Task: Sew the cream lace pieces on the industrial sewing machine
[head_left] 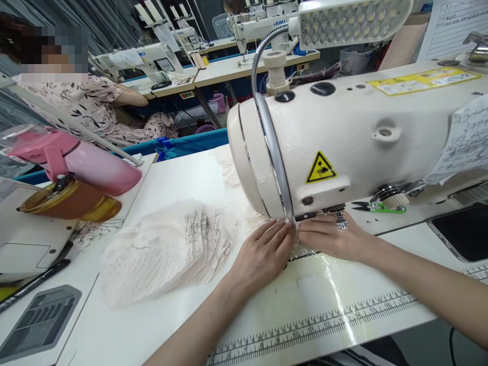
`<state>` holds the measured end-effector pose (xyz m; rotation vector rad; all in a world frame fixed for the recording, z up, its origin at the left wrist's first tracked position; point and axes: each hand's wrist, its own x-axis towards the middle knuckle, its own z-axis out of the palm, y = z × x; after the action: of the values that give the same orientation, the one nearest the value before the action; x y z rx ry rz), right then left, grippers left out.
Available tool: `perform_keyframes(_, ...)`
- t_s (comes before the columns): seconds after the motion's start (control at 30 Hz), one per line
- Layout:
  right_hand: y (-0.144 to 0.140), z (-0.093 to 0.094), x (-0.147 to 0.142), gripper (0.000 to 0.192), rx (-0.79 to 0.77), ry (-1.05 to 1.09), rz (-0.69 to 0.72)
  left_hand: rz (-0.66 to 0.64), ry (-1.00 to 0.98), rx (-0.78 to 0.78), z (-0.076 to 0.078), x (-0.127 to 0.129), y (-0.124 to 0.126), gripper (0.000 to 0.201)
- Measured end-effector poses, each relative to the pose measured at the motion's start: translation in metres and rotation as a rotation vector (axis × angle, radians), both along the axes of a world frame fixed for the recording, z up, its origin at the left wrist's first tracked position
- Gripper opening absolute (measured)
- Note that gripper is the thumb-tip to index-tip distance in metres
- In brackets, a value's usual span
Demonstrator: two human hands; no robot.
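Note:
My left hand [267, 252] rests on the machine bed with its fingers bent and close together, pinching pale lace fabric [254, 220] beside the presser area of a white sewing machine [343, 137]. From the other side, my right hand [333, 236] reaches under the machine head, its fingers closed at the same bit of fabric. The fingertips of both hands almost meet; needle and presser foot are hidden behind the head and fingers. To the left of my left hand lies a heap of sheer cream pieces [152, 254] with dark thread ends.
Green-handled thread snips [385, 207] and a phone [457, 234] lie at the right. A printed ruler [305, 330] runs along the front edge. At left are a pink bottle [95, 162] and an amber tape roll [72, 201]. A person [87, 107] sits at another machine.

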<state>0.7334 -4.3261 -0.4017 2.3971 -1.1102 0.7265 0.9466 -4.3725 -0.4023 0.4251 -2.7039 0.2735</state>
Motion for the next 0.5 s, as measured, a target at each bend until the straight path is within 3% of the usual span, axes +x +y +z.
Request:
perform_keyframes(0.27, -0.006, -0.022, 0.002, 0.028, 0.238, -0.031, 0.094, 0.076, -0.039, 0.102, 0.002, 0.0, -0.003, 0.019)
perform_keyframes(0.5, -0.007, -0.017, 0.005, 0.021, 0.176, -0.075, 0.011, 0.125, -0.015, 0.101, -0.002, -0.001, -0.005, 0.018)
